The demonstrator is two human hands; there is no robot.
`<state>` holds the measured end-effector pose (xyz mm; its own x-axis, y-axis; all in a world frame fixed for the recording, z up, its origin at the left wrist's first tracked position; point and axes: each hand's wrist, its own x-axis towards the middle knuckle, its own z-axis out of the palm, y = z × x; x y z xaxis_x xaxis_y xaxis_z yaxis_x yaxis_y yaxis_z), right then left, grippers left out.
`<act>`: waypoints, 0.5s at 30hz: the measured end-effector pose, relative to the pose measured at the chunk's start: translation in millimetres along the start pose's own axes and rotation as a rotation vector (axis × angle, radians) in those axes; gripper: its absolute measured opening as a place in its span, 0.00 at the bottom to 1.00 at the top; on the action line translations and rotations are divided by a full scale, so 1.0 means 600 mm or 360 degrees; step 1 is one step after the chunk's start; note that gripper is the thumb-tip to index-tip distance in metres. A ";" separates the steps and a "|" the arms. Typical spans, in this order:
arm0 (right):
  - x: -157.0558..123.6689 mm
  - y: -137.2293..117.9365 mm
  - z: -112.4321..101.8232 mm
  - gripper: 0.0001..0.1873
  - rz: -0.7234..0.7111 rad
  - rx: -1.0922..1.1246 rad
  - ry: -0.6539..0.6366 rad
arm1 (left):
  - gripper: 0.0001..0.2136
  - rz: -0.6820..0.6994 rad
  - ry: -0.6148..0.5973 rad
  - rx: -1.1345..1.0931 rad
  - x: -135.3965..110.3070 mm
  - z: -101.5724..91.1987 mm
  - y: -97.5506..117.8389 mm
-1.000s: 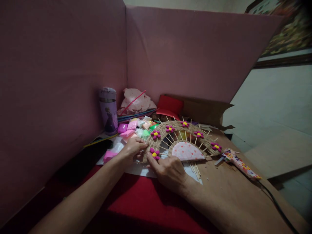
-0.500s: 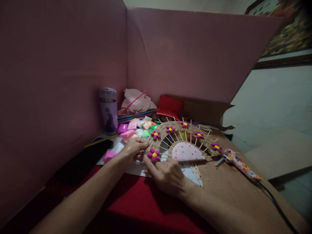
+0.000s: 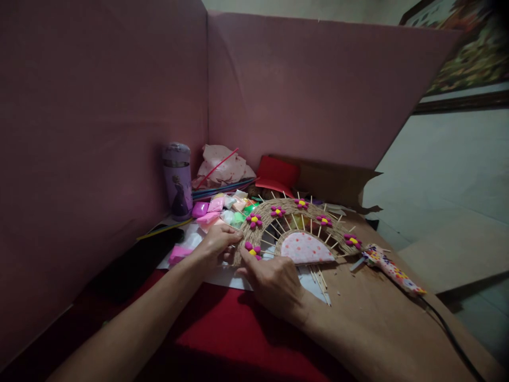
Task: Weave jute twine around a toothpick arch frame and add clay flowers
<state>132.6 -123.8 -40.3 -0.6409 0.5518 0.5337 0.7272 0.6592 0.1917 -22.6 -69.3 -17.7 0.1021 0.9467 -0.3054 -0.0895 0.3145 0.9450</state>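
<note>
A woven twine half-ring [image 3: 289,204] with thin sticks poking out carries several magenta flowers with yellow centres. Inside its curve is a smaller half-round panel [image 3: 306,248] of pale dotted fabric, edged in twine. My left hand [image 3: 220,244] is closed on the half-ring's left outer edge, fingers bent around it. The index finger of my right hand [image 3: 274,281] lies on the lowest left flower [image 3: 253,251], partly covering it. The thumb sits just below, at the half-ring's lower end, and the other fingers are curled under.
Packets of coloured clay [image 3: 209,217] lie behind my left hand, near a purple tumbler [image 3: 177,183]. A flower-patterned glue gun [image 3: 393,270] with a black cord rests on the brown board at right. Loose sticks [image 3: 320,278] lie in front of the panel. Pink walls stand behind.
My right index finger has moved slightly up and right, from the half-ring's edge onto the lowest left flower. My left hand keeps its place.
</note>
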 end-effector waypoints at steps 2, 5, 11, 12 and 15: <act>-0.001 0.001 0.002 0.23 0.0051 0.0019 -0.0050 | 0.09 0.0000 -0.0009 0.0000 0.000 0.000 0.000; -0.001 0.001 0.005 0.24 0.0084 0.0006 -0.0147 | 0.09 0.0012 -0.0034 0.0009 0.000 0.000 0.000; -0.001 0.002 0.004 0.22 0.0051 0.0054 -0.0107 | 0.10 0.0010 -0.0036 0.0022 0.001 0.000 -0.001; -0.002 0.003 0.004 0.21 0.0040 0.0062 -0.0069 | 0.11 0.0016 -0.0046 0.0020 0.002 0.000 -0.001; -0.004 0.004 0.004 0.22 0.0008 0.0056 0.0039 | 0.10 0.0023 -0.0029 0.0032 0.003 0.000 -0.001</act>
<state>135.2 -122.3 -43.1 -0.6308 0.5428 0.5545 0.7210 0.6742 0.1603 -22.6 -68.0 -18.8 0.1188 0.9497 -0.2898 -0.0711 0.2993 0.9515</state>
